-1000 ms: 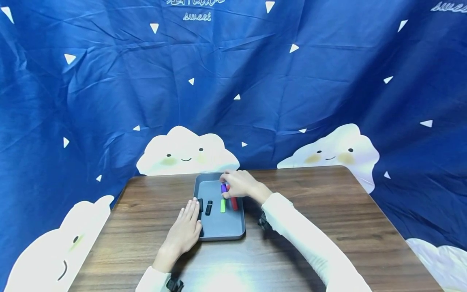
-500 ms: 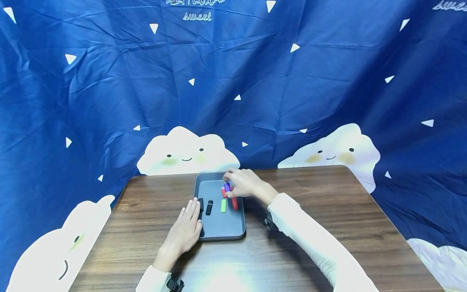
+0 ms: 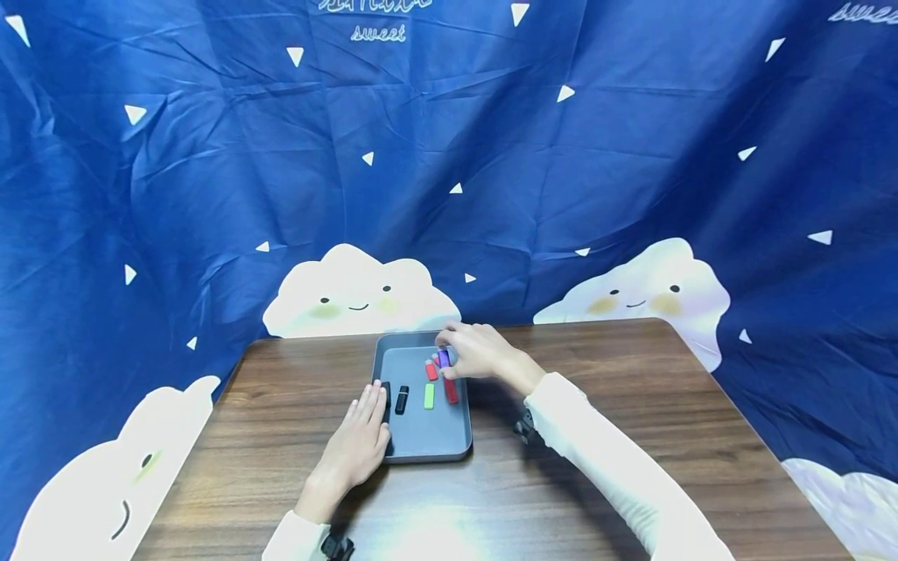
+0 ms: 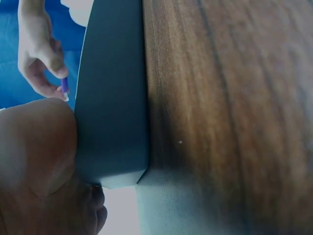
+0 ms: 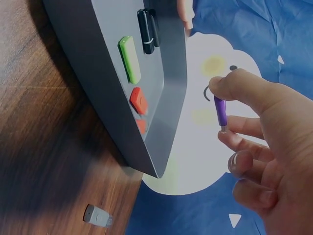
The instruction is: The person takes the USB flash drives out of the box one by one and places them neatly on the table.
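Observation:
My right hand (image 3: 480,352) pinches a purple USB flash drive (image 5: 221,111) between thumb and fingertip, its metal plug showing. It holds the drive over the right side of a grey tray (image 3: 428,448). My left hand (image 3: 356,444) rests on the tray's left rim with fingers straight. Inside the tray lie a green flash drive (image 3: 429,396), a red flash drive (image 3: 431,370) and a longer dark-red piece (image 3: 451,391) by the right wall. A black flash drive (image 3: 402,400) lies left of the green one. Another black piece (image 3: 387,394) is partly hidden beside my left fingers.
The tray stands on a brown wooden table (image 3: 596,436). A grey flash drive (image 5: 98,216) lies on the table outside the tray in the right wrist view. A blue curtain (image 3: 491,156) with cloud prints hangs behind the table's far edge.
My right hand has shifted rightward with the purple drive, away from above the green one. The red drive it covered now shows. My left hand stays at the rim.

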A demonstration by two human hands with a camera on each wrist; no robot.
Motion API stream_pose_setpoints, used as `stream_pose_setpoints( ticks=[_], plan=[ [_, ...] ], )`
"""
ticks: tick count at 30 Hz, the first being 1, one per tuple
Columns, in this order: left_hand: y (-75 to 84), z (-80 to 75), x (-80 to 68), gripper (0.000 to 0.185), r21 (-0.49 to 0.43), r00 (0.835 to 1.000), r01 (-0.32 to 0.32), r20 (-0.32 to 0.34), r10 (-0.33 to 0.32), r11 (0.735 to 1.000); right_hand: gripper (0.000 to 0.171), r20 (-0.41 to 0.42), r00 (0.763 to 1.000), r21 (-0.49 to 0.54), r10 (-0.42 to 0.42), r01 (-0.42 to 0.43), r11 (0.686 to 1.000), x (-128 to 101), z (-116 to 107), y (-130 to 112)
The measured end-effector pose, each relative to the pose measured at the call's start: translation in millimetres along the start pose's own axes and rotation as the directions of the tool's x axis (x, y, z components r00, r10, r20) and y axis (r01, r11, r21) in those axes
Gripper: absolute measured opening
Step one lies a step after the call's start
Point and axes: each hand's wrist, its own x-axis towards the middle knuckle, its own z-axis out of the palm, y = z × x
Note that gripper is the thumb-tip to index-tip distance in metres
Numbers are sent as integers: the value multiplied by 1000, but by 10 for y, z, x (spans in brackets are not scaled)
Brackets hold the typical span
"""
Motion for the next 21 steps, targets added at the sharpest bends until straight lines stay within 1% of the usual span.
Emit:
stream_pose_setpoints(
  ticks=[3, 4, 8, 10, 11, 14, 21],
  plan=[
    [-2, 0, -5, 59, -5, 1000, 1, 5, -1, 1000, 52, -8, 1000, 1, -1, 1, 1000, -17, 5, 22],
    [-21, 25, -3, 59, 2, 1000, -7, -5, 7, 1000, 52, -9, 1000, -2, 0, 0, 1000, -23, 5, 30],
    [-29, 37, 0, 59, 2, 1000, -15, -13, 15, 1000, 54, -8, 1000, -7, 8, -9, 1000, -46, -19, 65],
    [-31, 46, 1, 59, -2, 999, -25, -30, 25, 1000, 54, -6, 1000, -15, 11, -11, 1000, -58, -42, 79],
    [-12, 24, -1, 59, -10, 999, -22, -24, 21, 1000, 54, -5, 1000, -16, 12, -12, 1000, -64, -54, 85],
    [-17, 35, -1, 58, -18, 999, -28, -35, 27, 999, 55, 1, 1000, -23, 19, -19, 1000, -87, -82, 103],
    [-15, 41, 0, 59, -33, 1000, -21, -23, 20, 999, 53, -25, 1000, -38, 13, -14, 999, -148, -126, 182]
  ],
)
